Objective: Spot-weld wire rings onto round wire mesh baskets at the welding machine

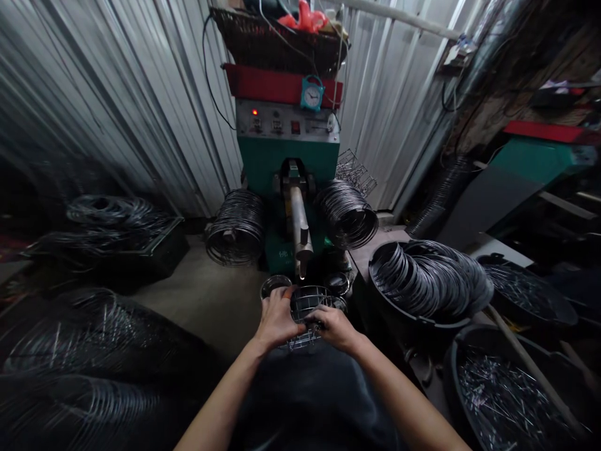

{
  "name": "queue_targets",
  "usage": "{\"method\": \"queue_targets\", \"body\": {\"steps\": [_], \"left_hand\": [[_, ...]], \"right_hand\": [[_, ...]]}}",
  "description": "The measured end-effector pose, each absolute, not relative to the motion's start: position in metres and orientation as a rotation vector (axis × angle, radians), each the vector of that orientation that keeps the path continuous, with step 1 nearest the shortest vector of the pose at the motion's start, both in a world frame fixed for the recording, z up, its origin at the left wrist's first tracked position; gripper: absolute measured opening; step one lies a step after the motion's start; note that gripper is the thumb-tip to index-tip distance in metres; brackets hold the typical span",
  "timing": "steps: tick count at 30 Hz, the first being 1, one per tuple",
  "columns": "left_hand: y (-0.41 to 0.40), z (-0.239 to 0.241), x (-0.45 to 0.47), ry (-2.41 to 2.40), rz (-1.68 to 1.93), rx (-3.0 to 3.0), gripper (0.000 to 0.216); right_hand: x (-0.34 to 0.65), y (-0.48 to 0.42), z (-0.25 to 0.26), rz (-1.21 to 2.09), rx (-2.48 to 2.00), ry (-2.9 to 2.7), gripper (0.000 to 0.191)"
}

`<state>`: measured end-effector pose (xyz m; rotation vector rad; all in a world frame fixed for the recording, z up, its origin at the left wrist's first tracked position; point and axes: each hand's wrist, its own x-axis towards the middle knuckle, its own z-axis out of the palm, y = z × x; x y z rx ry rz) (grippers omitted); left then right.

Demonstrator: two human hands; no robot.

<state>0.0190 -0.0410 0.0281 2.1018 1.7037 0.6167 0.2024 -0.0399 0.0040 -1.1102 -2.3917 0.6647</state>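
A round wire basket (307,302) of thin metal rods is in front of me, just below the tip of a green machine's metal arm (299,216). My left hand (277,318) grips its left side, thumb stretched across the near wires. On the right, my right hand (332,324) is closed on the near rim, fingertips pinched together at the wires. Whether a small loose rod is also between those fingers, I cannot tell. A small bright spot shows at the arm's lower tip, above the basket. My palms and the wires hide parts of the basket.
The green machine (253,150) carries a blue clock (312,94). Wire ring bundles hang at its left (237,225) and right (350,213). To my right stand a tub of rings (436,322) and a tub of short rods (453,369). More wire rings (107,338) lie left.
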Motion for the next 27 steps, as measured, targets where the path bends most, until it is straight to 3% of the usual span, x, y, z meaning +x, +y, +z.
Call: {"method": "queue_targets", "body": {"steps": [9,19,27], "left_hand": [[-0.012,0.022,0.008,1.673,0.649,2.095,0.082],[0.009,0.029,0.006,1.741,0.582,2.016,0.078],[0.023,0.034,0.010,1.854,0.586,1.946,0.081]], "right_hand": [[0.194,-0.015,0.008,0.646,-1.100,-2.412,0.039],[0.185,0.003,0.019,0.598,-1.158,-2.364,0.024],[0.175,0.010,0.021,0.511,-1.381,-2.292,0.030]]}}
